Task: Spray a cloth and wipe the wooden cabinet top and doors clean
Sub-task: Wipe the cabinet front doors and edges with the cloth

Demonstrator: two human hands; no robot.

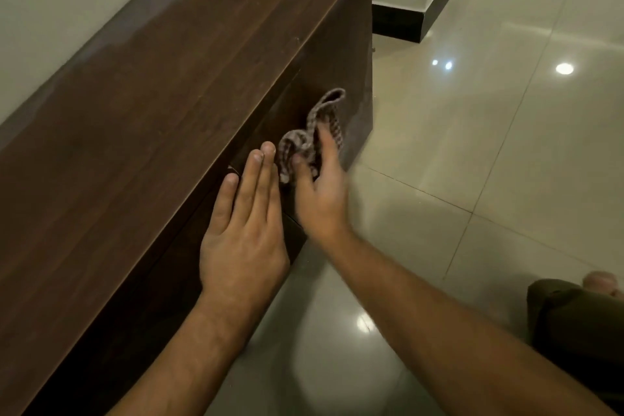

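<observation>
Checked cloth (312,135) (bunched) gripped by right hand (320,199) against cabinet door (337,54); left hand (244,230) flat, fingers together.

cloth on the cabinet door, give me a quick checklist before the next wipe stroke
1. Cloth in the right hand: ok, fingers hold it, though it is bunched up with one end sticking up.
2. Cloth touching the door: cannot tell, the hand is blurred.
3. Left hand bracing: ok, it lies flat, fingers extended, at the front edge of the cabinet top.
4. Path ahead: ok, nothing shows on the door toward the far corner.
5. Cloth damp: cannot tell; no spray bottle is in view.
6. Top wiped: cannot tell; a pale hazy band shows along the wall side.
</observation>
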